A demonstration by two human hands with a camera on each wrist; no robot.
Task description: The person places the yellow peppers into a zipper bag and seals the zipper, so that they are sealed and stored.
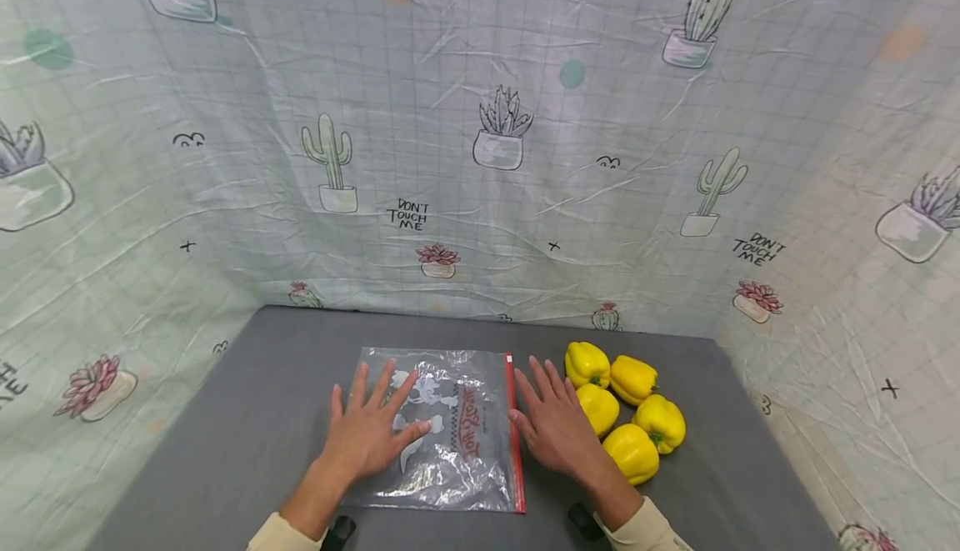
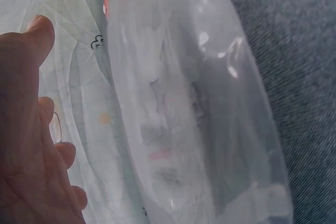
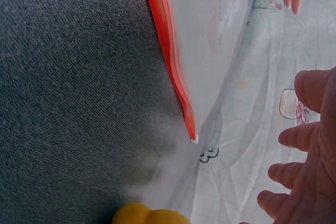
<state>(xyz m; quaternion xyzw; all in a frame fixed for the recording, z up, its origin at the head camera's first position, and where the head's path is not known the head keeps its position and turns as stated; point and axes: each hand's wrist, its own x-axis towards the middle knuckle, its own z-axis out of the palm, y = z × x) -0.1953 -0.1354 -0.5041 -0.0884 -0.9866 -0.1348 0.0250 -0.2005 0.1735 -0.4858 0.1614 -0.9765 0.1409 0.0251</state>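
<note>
A clear plastic zip bag (image 1: 480,484) with white and red print and a red zip edge (image 1: 517,468) lies flat on the grey table. Fingers spread, my left hand (image 1: 367,438) is over the bag's left part. My right hand (image 1: 558,430) has its fingers extended beside the red edge, between the bag and the yellow bell peppers (image 1: 630,451). Neither hand holds anything. In the left wrist view the bag (image 2: 178,103) stretches past the palm; the right wrist view shows the red zip edge (image 3: 170,56) with its white slider at one end.
Several yellow bell peppers sit in a cluster on the right of the table, one (image 1: 587,363) at the back. A cloth (image 1: 450,134) printed with cacti and succulents hangs behind and on both sides of the grey table (image 1: 270,401).
</note>
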